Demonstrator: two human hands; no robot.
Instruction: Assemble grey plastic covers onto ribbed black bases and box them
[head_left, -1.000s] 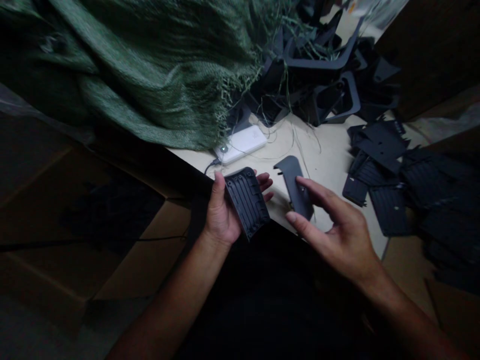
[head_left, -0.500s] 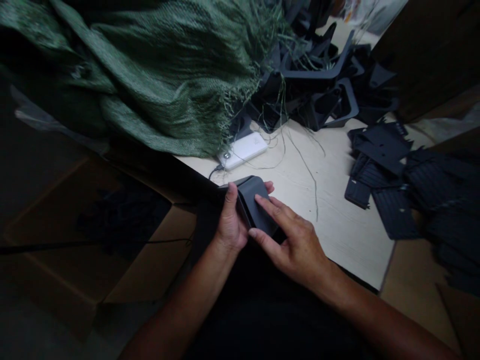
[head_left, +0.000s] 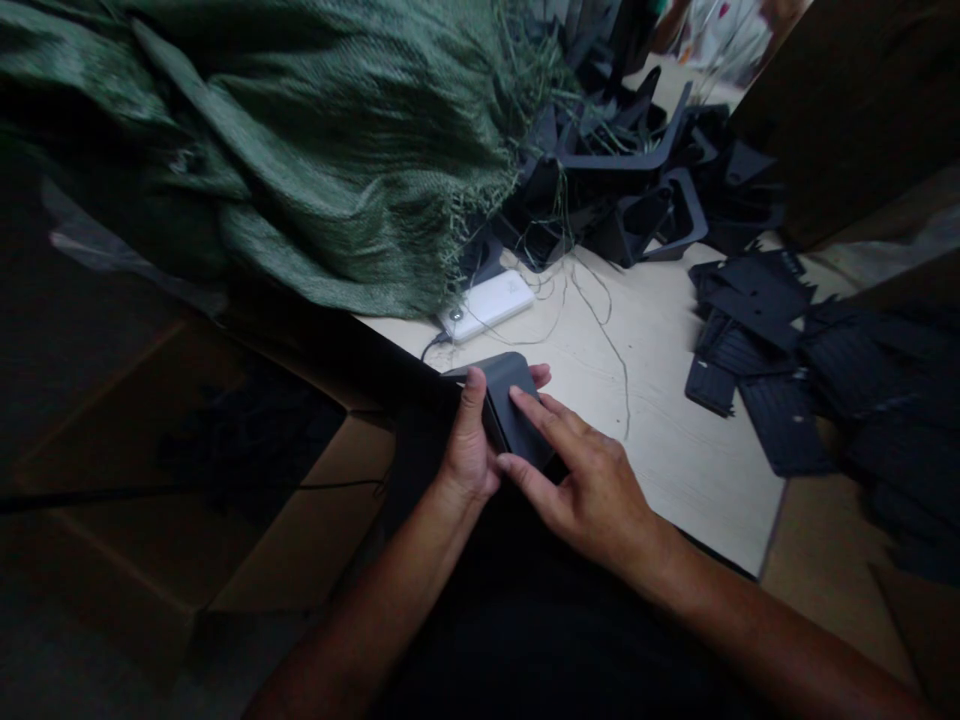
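Brought together now, two black plastic pieces (head_left: pixel 514 395) sit stacked in the left hand (head_left: pixel 469 445), while the right hand (head_left: pixel 589 490) pinches them narrowly.

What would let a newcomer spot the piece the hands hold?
Find the pale tabletop below the green fringed sacking, then the white power bank at its edge. Just in front of it, a dark moulded plastic part sits between the left hand and right hand, the only piece held, away from the black piles to the right.
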